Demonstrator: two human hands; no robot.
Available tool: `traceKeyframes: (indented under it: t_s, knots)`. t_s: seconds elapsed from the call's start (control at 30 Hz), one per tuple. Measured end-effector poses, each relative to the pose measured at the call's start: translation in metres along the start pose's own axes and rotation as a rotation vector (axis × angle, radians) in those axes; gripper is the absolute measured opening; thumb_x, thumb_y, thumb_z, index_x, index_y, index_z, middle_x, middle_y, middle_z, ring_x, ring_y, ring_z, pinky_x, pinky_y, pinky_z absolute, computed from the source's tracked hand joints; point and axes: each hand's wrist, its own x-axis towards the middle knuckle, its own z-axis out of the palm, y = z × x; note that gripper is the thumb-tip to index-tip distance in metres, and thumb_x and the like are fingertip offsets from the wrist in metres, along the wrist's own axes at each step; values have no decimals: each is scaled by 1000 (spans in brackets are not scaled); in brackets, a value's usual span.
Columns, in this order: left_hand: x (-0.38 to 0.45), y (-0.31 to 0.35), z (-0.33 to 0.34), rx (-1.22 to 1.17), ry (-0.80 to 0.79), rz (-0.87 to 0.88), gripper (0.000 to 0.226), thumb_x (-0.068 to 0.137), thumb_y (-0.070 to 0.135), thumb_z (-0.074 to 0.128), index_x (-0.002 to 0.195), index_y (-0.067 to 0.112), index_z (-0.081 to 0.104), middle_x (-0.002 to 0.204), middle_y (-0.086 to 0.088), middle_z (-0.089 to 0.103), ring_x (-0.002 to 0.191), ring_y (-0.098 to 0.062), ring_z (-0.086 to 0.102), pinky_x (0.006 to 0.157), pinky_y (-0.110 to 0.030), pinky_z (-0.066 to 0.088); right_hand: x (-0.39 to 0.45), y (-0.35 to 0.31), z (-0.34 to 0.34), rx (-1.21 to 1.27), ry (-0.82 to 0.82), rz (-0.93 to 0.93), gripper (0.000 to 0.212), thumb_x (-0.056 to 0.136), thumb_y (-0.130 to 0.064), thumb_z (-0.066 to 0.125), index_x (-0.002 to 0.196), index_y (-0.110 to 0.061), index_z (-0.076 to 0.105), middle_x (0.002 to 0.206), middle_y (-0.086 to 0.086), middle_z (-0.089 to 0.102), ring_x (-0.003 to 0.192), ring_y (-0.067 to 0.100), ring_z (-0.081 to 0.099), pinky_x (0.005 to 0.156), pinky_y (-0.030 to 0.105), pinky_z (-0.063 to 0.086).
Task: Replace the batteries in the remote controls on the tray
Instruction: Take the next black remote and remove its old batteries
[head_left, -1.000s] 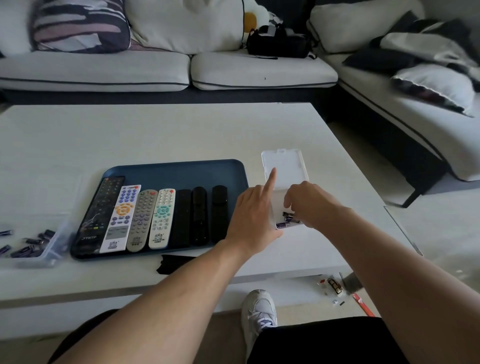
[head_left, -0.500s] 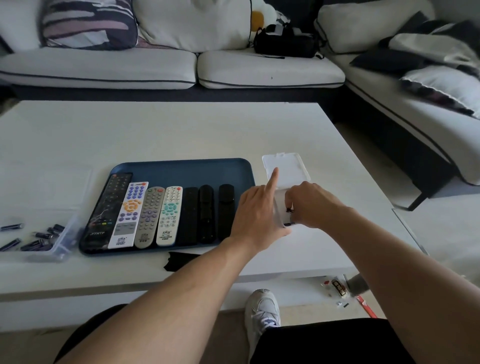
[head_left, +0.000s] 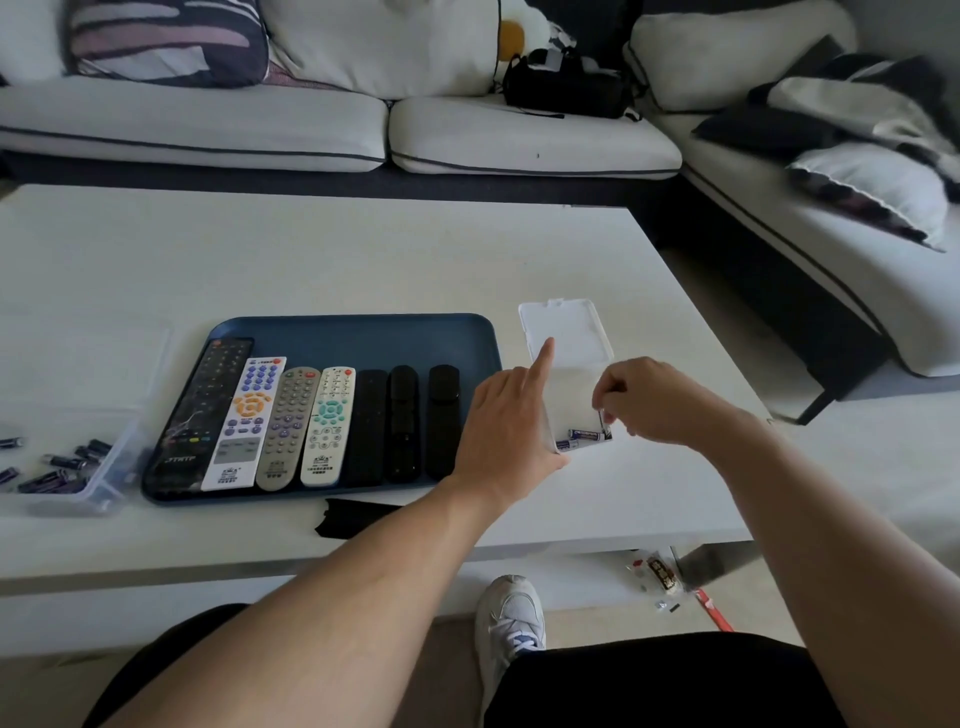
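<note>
A blue tray (head_left: 363, 332) on the white table holds several remotes (head_left: 291, 426) side by side, some pale with coloured buttons, some black. Right of the tray lies a clear plastic battery box (head_left: 569, 338) with its lid folded back. A few purple batteries (head_left: 584, 435) lie in its near end. My left hand (head_left: 506, 415) rests against the box's left side, forefinger straight along it. My right hand (head_left: 649, 400) hovers over the box and pinches one battery (head_left: 602, 418) upright in its fingertips.
A clear tub (head_left: 98, 467) with several loose batteries sits at the table's left edge. A black battery cover (head_left: 348, 517) lies in front of the tray. Sofas run along the far and right sides. My shoe (head_left: 511, 618) is under the table's front edge.
My right hand has lifted out of the box with one battery in its fingertips. The left hand has stayed against the box.
</note>
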Motion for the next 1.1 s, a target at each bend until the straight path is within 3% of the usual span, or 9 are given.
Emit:
traceKeyframes:
  t_s: [0.1,0.17,0.27,0.37,0.53,0.77,0.97,1.1]
  knots:
    - [-1,-1,2,14,21,14,122,64,33,90,160,17,16,115,-1,56,113,-19,50,111,-27,25,5,-1,6,-99,-82,25,35,91,-8,39,89,-22,71,90,-6,69,78,12,61,67,26,46]
    - [-1,0,5,24,32,22,122,63,31,90,159,16,18,114,-1,57,112,-19,50,110,-26,24,10,-1,9,-283,-106,38,34,90,-19,37,99,-19,70,100,-3,67,94,21,63,80,32,48]
    - [0,1,5,27,25,24,120,64,29,89,160,16,17,117,-1,57,115,-20,50,111,-27,25,10,-2,15,-484,-18,63,34,87,-32,37,105,-22,64,109,2,65,104,27,63,78,32,42]
    - [1,1,4,2,31,4,119,64,29,89,159,15,20,118,-3,59,116,-20,49,111,-28,27,9,-5,20,-619,82,76,33,93,-26,52,124,-28,61,117,-2,65,109,23,64,79,28,39]
    - [2,1,4,-8,21,-18,120,64,29,90,160,17,18,120,-3,59,119,-21,48,112,-28,26,13,-13,25,-708,107,128,21,92,-22,58,113,-23,61,109,-3,65,102,21,65,73,27,36]
    - [6,-2,4,-4,-11,-76,119,67,36,86,160,20,15,125,1,58,125,-20,46,111,-24,20,19,-24,30,-680,163,149,16,92,-22,64,108,-20,60,107,-2,65,100,21,66,72,27,36]
    - [11,-8,6,-54,-70,-158,119,69,36,81,161,19,8,128,1,59,128,-22,47,114,-31,27,22,-22,33,-645,159,150,17,95,-26,63,111,-22,61,109,-3,65,103,20,66,74,27,36]
    - [16,-9,5,-103,-162,-207,119,75,37,80,161,20,-1,151,-4,43,142,-22,32,121,-33,13,24,-22,21,-286,282,148,14,96,-35,62,96,-23,69,94,1,70,87,25,67,69,29,42]
